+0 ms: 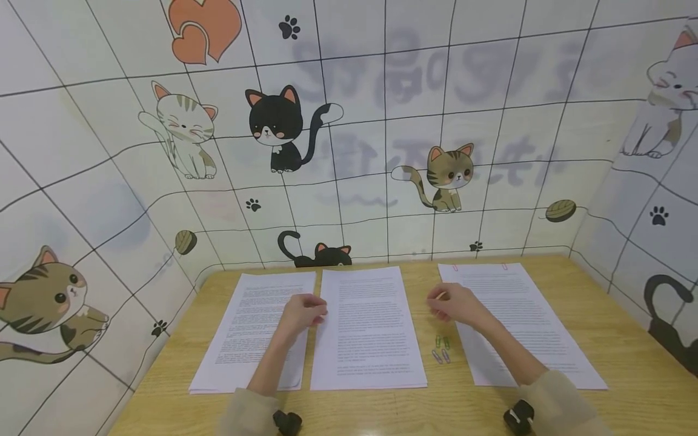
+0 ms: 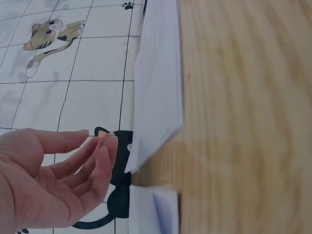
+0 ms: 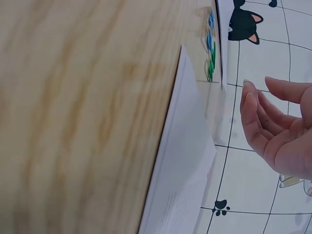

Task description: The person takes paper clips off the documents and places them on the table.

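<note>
Three stacks of printed paper lie side by side: a left stack [image 1: 256, 315], a middle stack [image 1: 371, 333] and a right stack [image 1: 529, 327]. My left hand [image 1: 301, 313] hovers over the gap between the left and middle stacks. Its fingers bend loosely with nothing in them, and the left wrist view shows this hand [image 2: 68, 175] above the paper. Over the left edge of the right stack is my right hand [image 1: 457, 304], thumb and fingertips apart in the right wrist view. Below it lie green paper clips [image 1: 438, 342] and purple-blue paper clips [image 1: 437, 356].
Two pink paper clips [image 1: 504, 267] sit on the top edge of the right stack. The wooden table [image 1: 349, 412] meets a cloth wall [image 1: 360, 230] printed with cats along its back and sides.
</note>
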